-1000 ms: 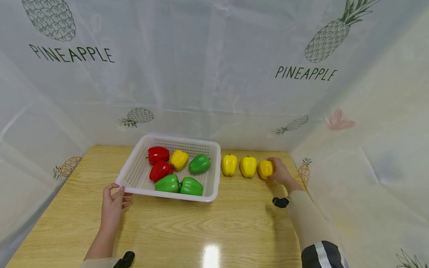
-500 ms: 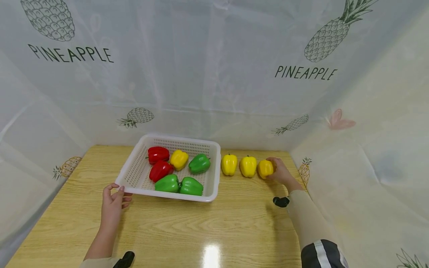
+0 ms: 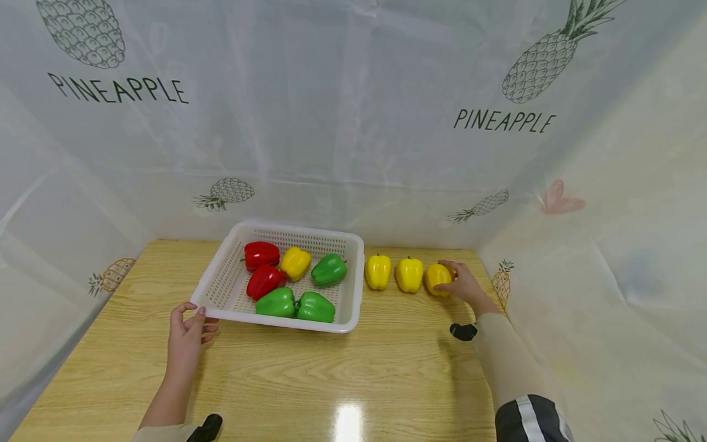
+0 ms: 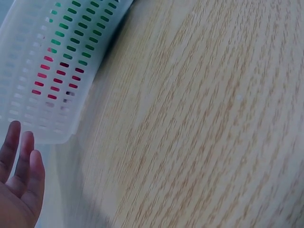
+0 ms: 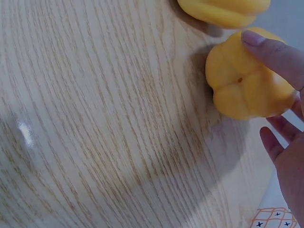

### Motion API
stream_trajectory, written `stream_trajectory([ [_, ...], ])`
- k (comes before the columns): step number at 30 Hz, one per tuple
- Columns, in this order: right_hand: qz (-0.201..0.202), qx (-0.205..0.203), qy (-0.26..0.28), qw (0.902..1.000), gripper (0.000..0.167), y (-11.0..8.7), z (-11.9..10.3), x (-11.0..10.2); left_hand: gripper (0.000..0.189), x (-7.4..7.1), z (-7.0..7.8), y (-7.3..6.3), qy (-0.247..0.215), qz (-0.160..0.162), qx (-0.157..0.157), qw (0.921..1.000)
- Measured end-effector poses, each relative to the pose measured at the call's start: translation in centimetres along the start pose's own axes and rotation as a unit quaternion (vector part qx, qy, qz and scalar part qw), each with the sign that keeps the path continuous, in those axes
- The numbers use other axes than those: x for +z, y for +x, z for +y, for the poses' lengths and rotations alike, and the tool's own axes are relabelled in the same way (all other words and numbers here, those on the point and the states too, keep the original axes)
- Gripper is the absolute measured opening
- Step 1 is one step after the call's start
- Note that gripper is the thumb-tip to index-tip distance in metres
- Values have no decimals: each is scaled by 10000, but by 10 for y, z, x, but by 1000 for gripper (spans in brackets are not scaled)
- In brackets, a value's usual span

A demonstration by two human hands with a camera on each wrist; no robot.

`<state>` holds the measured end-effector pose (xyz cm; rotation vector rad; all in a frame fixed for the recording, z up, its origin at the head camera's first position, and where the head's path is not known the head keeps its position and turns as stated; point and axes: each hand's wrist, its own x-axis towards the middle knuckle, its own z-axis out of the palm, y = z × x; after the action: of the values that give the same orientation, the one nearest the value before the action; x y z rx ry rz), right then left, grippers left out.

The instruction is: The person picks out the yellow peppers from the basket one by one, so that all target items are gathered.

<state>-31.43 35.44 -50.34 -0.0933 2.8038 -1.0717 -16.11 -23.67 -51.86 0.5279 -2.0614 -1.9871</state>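
My left hand (image 3: 185,334) grips the near left corner of a white perforated plastic basket (image 3: 232,316); in the left wrist view several of its fingers (image 4: 35,175) show beside the basket wall (image 4: 57,126). Red, yellow and green bell peppers lie inside, among them a red bell pepper (image 3: 266,282) and a green one (image 3: 316,307). At the right, my right hand (image 3: 465,285) holds the rightmost yellow bell pepper (image 3: 435,277) on the table. The right wrist view shows the thumb (image 5: 273,52) on that pepper (image 5: 242,90), other fingers partly hidden behind it.
Two more yellow bell peppers, one near the basket (image 3: 378,272) and one in the middle (image 3: 409,274), complete a row with the held one. A wooden table (image 3: 309,374) lies under everything. Pineapple-printed sheeting (image 3: 353,135) hangs behind and at both sides.
My right thumb has shifted onto the near side of the rightmost yellow bell pepper, which has turned slightly in place. The left hand and basket stay where they were.
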Motion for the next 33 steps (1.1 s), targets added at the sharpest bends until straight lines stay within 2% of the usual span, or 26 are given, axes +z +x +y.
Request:
stream_trajectory([
  [6,-25,71,119,9999,75,-2,-3,-3,19,1,0,1,39,22,-22,10000],
  [14,252,-268,21,9993,71,-3,-15,-11,17,0,-1,1,72,44,-98,9999],
  [18,369,-439,11,9984,67,-4,-27,-17,18,1,0,1,59,25,-135,9999],
  [23,281,-583,56,9979,65,-3,-44,-19,18,0,1,1,17,28,-171,9998],
  [33,-2,-957,577,9937,60,2,-91,0,19,-3,0,2,125,-46,-84,9999],
])
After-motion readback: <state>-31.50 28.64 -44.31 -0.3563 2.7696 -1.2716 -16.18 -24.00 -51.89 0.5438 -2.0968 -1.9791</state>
